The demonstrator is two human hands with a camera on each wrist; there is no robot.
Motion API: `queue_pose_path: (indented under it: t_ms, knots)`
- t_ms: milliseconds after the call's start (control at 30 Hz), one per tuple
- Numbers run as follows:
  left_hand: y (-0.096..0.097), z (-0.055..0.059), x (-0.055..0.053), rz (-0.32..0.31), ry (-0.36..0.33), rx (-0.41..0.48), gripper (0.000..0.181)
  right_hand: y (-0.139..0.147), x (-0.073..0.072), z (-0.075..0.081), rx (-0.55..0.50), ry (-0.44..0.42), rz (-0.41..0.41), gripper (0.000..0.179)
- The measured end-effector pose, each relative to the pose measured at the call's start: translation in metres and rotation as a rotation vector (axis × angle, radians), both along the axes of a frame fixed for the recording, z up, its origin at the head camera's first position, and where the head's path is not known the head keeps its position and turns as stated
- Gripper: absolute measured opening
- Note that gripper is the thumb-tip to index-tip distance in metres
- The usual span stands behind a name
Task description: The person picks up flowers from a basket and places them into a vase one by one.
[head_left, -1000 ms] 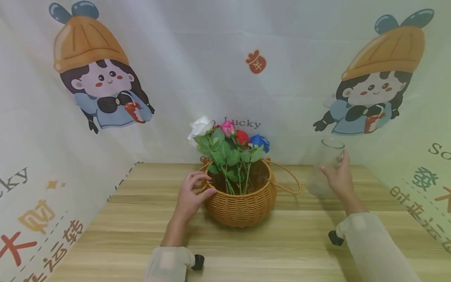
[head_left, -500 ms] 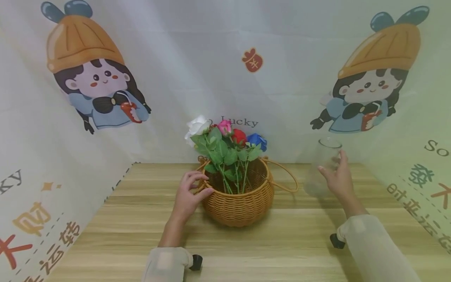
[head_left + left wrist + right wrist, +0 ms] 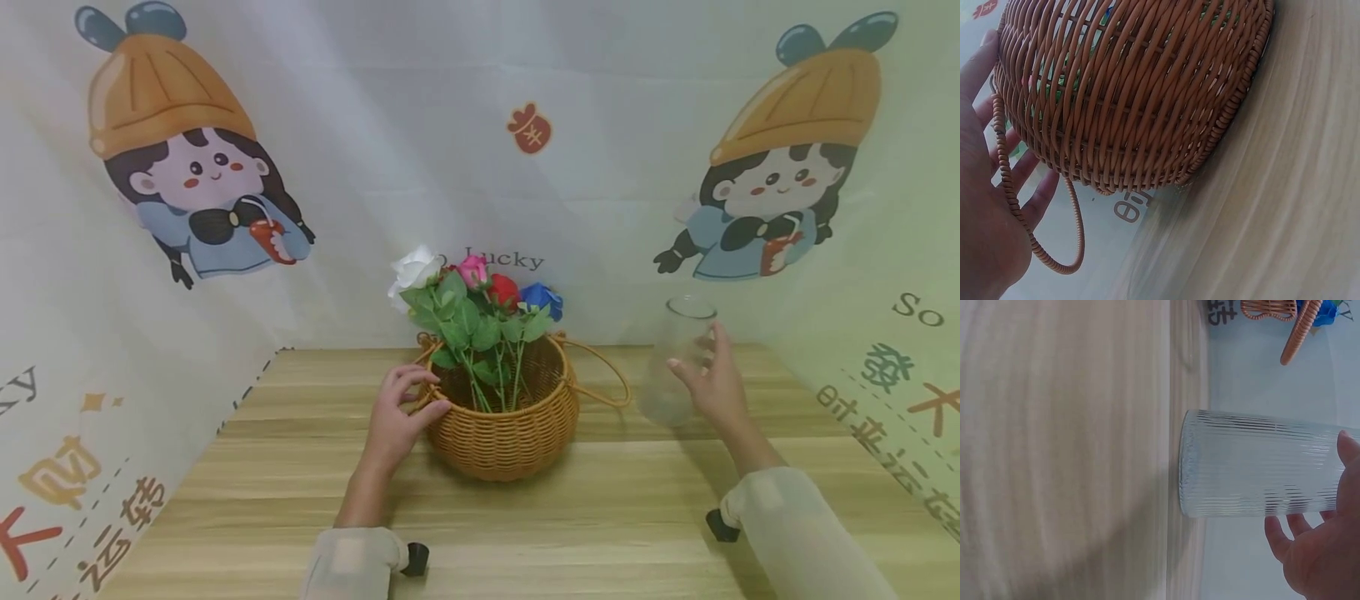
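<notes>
The brown wicker basket (image 3: pixel 504 442) stands on the wooden table, holding a white rose (image 3: pixel 417 268), a pink rose (image 3: pixel 472 271), a red rose (image 3: pixel 504 291) and a blue rose (image 3: pixel 542 301) with green leaves and stems. My left hand (image 3: pixel 396 419) grips the basket's left rim, thumb on the front edge and fingers bent over the side. In the left wrist view, a looped handle (image 3: pixel 1075 231) hangs across the palm. To the right, my right hand (image 3: pixel 716 385) holds a clear ribbed glass vase (image 3: pixel 1247 465) between thumb and fingers. The vase is upright, its base right at the tabletop.
The basket's other handle loop (image 3: pixel 609 367) sticks out to the right, toward the vase. A printed cloth (image 3: pixel 420 125) with cartoon figures hangs behind the table (image 3: pixel 525 533) and along both sides.
The view has shifted slightly, so everything sits further left. The right hand has brought the vase a little left and nearer. The left hand keeps its place on the basket rim.
</notes>
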State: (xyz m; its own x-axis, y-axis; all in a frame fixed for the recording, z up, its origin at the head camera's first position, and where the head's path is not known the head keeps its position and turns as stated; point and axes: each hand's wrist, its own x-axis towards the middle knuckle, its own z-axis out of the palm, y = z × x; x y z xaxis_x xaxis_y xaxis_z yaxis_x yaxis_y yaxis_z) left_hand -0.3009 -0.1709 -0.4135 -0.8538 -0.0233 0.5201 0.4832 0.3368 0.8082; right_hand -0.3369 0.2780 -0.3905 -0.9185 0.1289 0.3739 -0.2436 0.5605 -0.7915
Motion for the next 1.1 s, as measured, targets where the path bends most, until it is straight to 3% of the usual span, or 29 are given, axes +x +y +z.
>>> queue_pose_path:
  t_ms: [267,500,1100]
  knots:
    - [-0.002,-0.006,0.000,0.002,0.016,-0.001,0.032,-0.003,0.008,-0.003,0.018,0.005,0.052,0.097]
    - [-0.001,-0.004,-0.001,-0.008,0.011,0.000,0.034,-0.008,0.016,-0.003,-0.003,0.029,0.085,0.094]
    - [-0.001,-0.002,0.000,-0.002,0.002,-0.006,0.033,-0.015,0.025,-0.004,0.045,0.024,0.088,0.093]
